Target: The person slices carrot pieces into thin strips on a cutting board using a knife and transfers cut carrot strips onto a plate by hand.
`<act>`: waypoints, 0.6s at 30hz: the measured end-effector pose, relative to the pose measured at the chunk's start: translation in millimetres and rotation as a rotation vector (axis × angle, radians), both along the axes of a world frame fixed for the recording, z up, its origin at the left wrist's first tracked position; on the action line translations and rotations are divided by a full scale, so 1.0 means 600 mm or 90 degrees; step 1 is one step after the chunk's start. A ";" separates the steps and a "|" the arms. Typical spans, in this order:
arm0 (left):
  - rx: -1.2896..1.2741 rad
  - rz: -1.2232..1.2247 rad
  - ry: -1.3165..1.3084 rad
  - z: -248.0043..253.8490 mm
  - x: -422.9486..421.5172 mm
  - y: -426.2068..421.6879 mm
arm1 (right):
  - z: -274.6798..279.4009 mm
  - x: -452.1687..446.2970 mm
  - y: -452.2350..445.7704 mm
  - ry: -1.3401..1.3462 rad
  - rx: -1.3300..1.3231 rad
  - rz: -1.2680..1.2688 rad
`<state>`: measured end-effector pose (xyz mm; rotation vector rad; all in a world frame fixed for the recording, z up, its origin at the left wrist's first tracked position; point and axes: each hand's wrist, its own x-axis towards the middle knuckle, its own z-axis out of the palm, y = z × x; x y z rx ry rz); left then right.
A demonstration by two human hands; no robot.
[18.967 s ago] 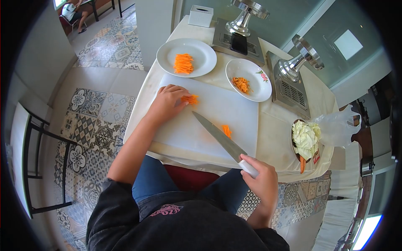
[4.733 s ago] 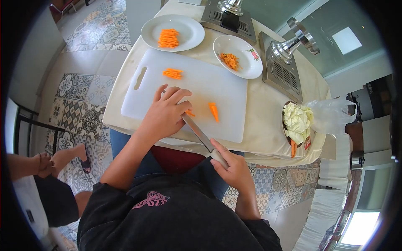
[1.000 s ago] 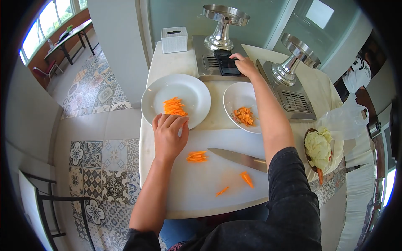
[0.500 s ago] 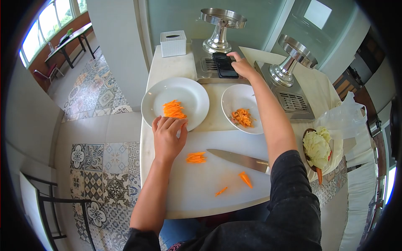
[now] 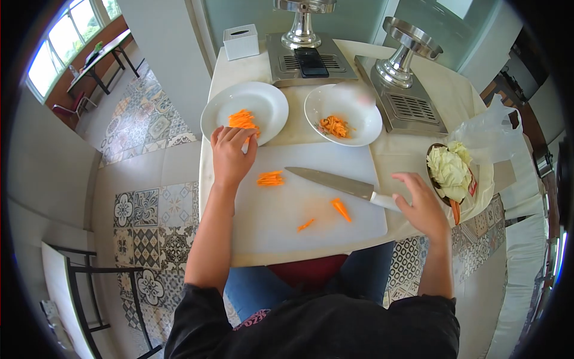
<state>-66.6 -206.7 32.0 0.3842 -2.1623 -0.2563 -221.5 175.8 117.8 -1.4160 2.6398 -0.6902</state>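
Observation:
My left hand [image 5: 232, 152] is at the near rim of a white plate [image 5: 263, 99], its fingers loosely bent and the thumb apart, with nothing visible in it. Just beyond its fingertips, a pile of carrot strips [image 5: 241, 118] lies on that plate. My right hand [image 5: 423, 204] hovers open beside the white handle of a kitchen knife [image 5: 335, 181], thumb and fingers apart. The knife lies on the white cutting board [image 5: 275, 221], blade pointing left. Cut carrot sticks [image 5: 270, 178], a carrot wedge [image 5: 341, 210] and a small carrot sliver [image 5: 306, 225] lie there too.
A white bowl [image 5: 369, 128] holds carrot shreds [image 5: 335, 126]. Behind it a phone [image 5: 311, 63] rests on a metal stand base [image 5: 275, 54]; another metal stand [image 5: 394, 75] is right. A tissue box [image 5: 241, 42] stands back left. Cabbage [image 5: 449, 170] and a plastic bag [image 5: 493, 134] sit at right.
My right hand has left the phone and come down to the right, near the knife handle. My left hand stays by the plate rim. The camera view has tilted down.

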 end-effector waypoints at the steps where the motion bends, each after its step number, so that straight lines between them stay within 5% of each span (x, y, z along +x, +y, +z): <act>1: -0.026 -0.001 0.009 0.008 0.002 0.005 | -0.025 0.008 0.018 -0.004 -0.022 -0.014; 8: 0.110 0.037 0.054 0.066 0.070 0.075 | -0.113 0.032 0.048 -0.060 -0.158 -0.049; 18: 0.219 -0.016 -0.080 -0.006 0.179 0.259 | -0.110 0.036 0.041 0.062 -0.095 -0.019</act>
